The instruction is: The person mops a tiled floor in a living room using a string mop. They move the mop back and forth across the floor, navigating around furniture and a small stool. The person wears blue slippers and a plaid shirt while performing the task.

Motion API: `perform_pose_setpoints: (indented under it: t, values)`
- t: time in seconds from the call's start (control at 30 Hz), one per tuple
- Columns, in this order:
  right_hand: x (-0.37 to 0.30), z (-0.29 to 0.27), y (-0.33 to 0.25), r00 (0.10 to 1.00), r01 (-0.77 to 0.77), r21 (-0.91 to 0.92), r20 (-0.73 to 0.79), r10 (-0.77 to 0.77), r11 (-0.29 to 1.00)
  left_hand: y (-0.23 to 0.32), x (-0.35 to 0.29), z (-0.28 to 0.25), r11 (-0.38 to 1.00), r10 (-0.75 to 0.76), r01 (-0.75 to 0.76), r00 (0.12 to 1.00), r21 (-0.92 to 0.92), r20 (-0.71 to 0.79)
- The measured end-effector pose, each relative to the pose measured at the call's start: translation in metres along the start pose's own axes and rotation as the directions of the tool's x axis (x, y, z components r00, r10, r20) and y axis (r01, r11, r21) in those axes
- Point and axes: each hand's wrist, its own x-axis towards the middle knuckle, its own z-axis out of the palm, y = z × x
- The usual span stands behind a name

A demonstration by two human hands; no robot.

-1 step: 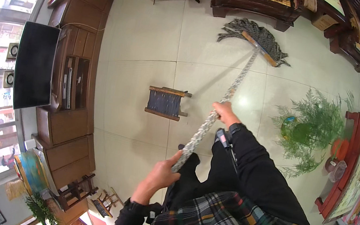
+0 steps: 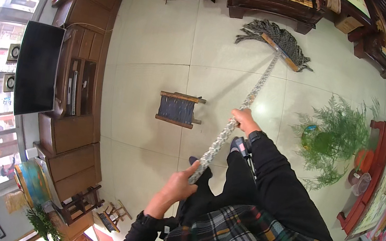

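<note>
Mop handle (image 2: pixel 219 143) gripped — left hand (image 2: pixel 178 187) closed round upper end, right hand (image 2: pixel 244 119) closed lower down, grey mop head (image 2: pixel 292 46) spread on tiled floor (image 2: pixel 151 62)

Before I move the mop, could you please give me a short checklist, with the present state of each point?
1. Left hand closed around the handle near its lower end: ok.
2. Right hand gripping the handle farther up, toward the mop head: ok.
3. Mop head on the floor, strands spread: ok.
4. Low stool apart from the handle: ok, it stands to the left.
5. Strands free of the wooden seat: cannot tell, they lie close to its base.
6. Floor dry: cannot tell, it only shines.
</note>
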Motion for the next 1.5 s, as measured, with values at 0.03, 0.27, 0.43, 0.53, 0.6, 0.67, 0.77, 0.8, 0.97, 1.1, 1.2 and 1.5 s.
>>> perform_pose_setpoints:
  t: [0.03, 0.27, 0.43, 0.53, 0.6, 0.67, 0.77, 0.8, 0.97, 1.1, 1.2, 1.5]
  values:
    - [0.001, -0.007, 0.000, 0.997, -0.030, -0.034, 0.063, 0.032, 0.999, -0.002, 0.001, 0.009, 1.000, 0.016, -0.016, 1.000, 0.006, 0.003]
    - [-0.040, 0.023, 0.091, 0.994, -0.093, -0.100, 0.046, 0.098, 0.991, -0.089, -0.054, 0.030, 0.999, 0.009, -0.010, 1.000, -0.035, -0.027]
    - [-0.094, 0.077, 0.227, 0.983, -0.092, -0.069, 0.151, 0.102, 0.993, -0.202, -0.145, 0.031, 0.997, -0.028, 0.027, 0.999, -0.076, -0.017]
    - [-0.126, 0.118, 0.327, 0.943, -0.169, -0.163, 0.261, 0.208, 0.972, -0.273, -0.210, 0.034, 0.992, -0.122, 0.121, 0.992, -0.041, -0.021]
    - [-0.153, 0.155, 0.393, 0.923, -0.206, -0.245, 0.273, 0.271, 0.947, -0.317, -0.253, 0.030, 0.976, -0.211, 0.210, 0.977, 0.059, 0.005]
    - [-0.189, 0.192, 0.449, 0.937, -0.175, -0.358, 0.225, 0.266, 0.917, -0.354, -0.303, 0.020, 0.967, -0.250, 0.251, 0.968, 0.036, -0.023]
    - [-0.254, 0.250, 0.500, 0.791, -0.252, -0.373, 0.452, 0.412, 0.893, -0.390, -0.374, -0.014, 0.963, -0.271, 0.270, 0.959, -0.028, -0.078]
    - [-0.275, 0.266, 0.504, 0.727, -0.356, -0.303, 0.505, 0.465, 0.884, -0.393, -0.393, -0.027, 0.971, -0.232, 0.237, 0.967, 0.028, -0.106]
    - [-0.351, 0.304, 0.466, 0.790, -0.477, -0.093, 0.390, 0.473, 0.874, -0.370, -0.433, -0.078, 0.958, -0.222, 0.238, 0.969, 0.161, -0.112]
    - [-0.372, 0.295, 0.415, 0.804, -0.483, 0.060, 0.425, 0.415, 0.874, -0.327, -0.426, -0.070, 0.961, -0.178, 0.225, 0.948, 0.158, -0.263]
    - [-0.372, 0.282, 0.401, 0.792, -0.478, 0.050, 0.457, 0.406, 0.877, -0.324, -0.418, -0.078, 0.981, -0.190, 0.192, 0.939, -0.021, -0.286]
    - [-0.258, 0.162, 0.432, 0.891, -0.295, 0.061, 0.377, 0.252, 0.953, -0.362, -0.332, 0.060, 0.953, -0.301, 0.300, 0.953, -0.048, -0.029]
